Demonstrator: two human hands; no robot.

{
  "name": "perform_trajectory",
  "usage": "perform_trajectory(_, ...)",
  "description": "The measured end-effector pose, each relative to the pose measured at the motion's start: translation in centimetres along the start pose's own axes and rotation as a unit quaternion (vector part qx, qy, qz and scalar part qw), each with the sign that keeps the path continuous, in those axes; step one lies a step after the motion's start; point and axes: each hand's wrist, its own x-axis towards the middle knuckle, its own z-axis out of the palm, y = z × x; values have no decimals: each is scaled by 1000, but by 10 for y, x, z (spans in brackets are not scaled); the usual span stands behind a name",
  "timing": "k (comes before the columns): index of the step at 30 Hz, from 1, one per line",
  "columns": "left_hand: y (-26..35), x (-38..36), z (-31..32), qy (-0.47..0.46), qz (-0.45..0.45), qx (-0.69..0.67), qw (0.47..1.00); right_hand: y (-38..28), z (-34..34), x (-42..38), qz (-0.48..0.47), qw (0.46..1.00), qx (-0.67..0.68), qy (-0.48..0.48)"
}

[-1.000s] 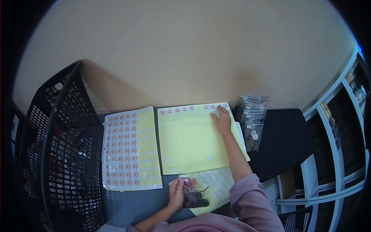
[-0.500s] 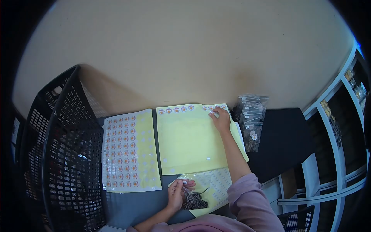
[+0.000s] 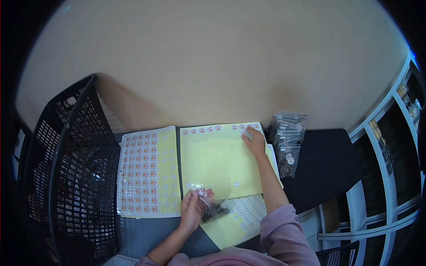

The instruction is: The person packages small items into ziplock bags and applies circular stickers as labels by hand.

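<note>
My left hand (image 3: pixel 191 212) is closed on a clear plastic bag (image 3: pixel 217 210) holding a dark patterned item. The bag is smeared by motion and overhangs the front edge of a yellow backing sheet (image 3: pixel 217 164). At that sheet's upper right corner, my right hand (image 3: pixel 254 142) rests with thumb and index finger apart. Round stickers (image 3: pixel 203 130) run along the sheet's top edge, and one sticker (image 3: pixel 243 133) lies by my right fingertips. A second sheet, full of round stickers (image 3: pixel 138 166), lies to the left.
A black perforated basket (image 3: pixel 84 177) stands at the left. Several filled plastic bags (image 3: pixel 288 142) overlap in a stack right of the yellow sheet. Under it, a sheet of small labels (image 3: pixel 248 217) sticks out at the front. White shelving (image 3: pixel 386 146) curves along the right, beside a black surface (image 3: pixel 328 164).
My left hand has moved up and left with the bag, which now overlaps the yellow sheet's front edge. My right thumb and index finger have spread apart at the sticker row.
</note>
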Motion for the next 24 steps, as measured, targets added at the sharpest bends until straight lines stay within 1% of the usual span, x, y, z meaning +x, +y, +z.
perform_trajectory(1, 3, 11, -4, -18, 18, 20, 999, 0, 1, -1, 3, 1000, 11, 2)
perform_trajectory(2, 3, 23, 1, 24, 144, 117, 982, 0, 1, -3, 6, 1000, 21, 6)
perform_trajectory(3, 5, 34, 10, 64, 266, 209, 939, -2, 1, -5, 6, 1000, 23, 6)
perform_trajectory(4, 10, 40, 20, 63, 267, 210, 938, -5, 0, -8, 3, 998, -43, 44)
perform_trajectory(5, 19, 44, 33, 72, 363, 314, 875, -6, 0, -9, 0, 991, -110, 81)
perform_trajectory(6, 24, 49, 43, 79, 449, 410, 790, -4, 2, -8, 0, 991, -110, 82)
perform_trajectory(7, 26, 59, 51, 78, 449, 411, 790, -3, 4, -7, 22, 994, -94, 55)
perform_trajectory(8, 26, 69, 59, -27, 403, 495, 769, -2, 5, -7, 44, 996, -78, 28)
perform_trajectory(9, 24, 79, 65, -131, 349, 568, 734, -2, 5, -7, 44, 996, -77, 27)
perform_trajectory(10, 15, 94, 69, -130, 349, 569, 734, -4, 3, -8, 53, 996, -63, 43)
perform_trajectory(12, -14, 131, 72, -171, 283, 647, 687, -7, 2, -9, 60, 995, -48, 61)
perform_trajectory(14, -32, 158, 82, -162, 284, 657, 679, -6, 2, -10, 129, 977, -135, 99)
perform_trajectory(15, -37, 167, 89, -154, 283, 667, 671, -6, 1, -10, 127, 978, -134, 100)
perform_trajectory(17, -46, 185, 98, -143, 267, 669, 679, -4, -3, -10, 133, 986, -48, 88)
perform_trajectory(18, -50, 192, 100, -133, 250, 670, 686, -2, -3, -8, 116, 985, -42, 118)
perform_trajectory(19, -56, 198, 99, -134, 249, 671, 685, 2, -3, -7, 117, 985, -41, 118)
perform_trajectory(21, -63, 207, 99, -76, 271, 692, 665, 8, -7, -4, 111, 971, 145, 156)
perform_trajectory(22, -65, 208, 98, -78, 271, 692, 665, 10, -8, -2, 113, 970, 144, 157)
perform_trajectory(24, -66, 208, 95, -73, 305, 651, 691, 12, -12, 1, 78, 968, 127, 204)
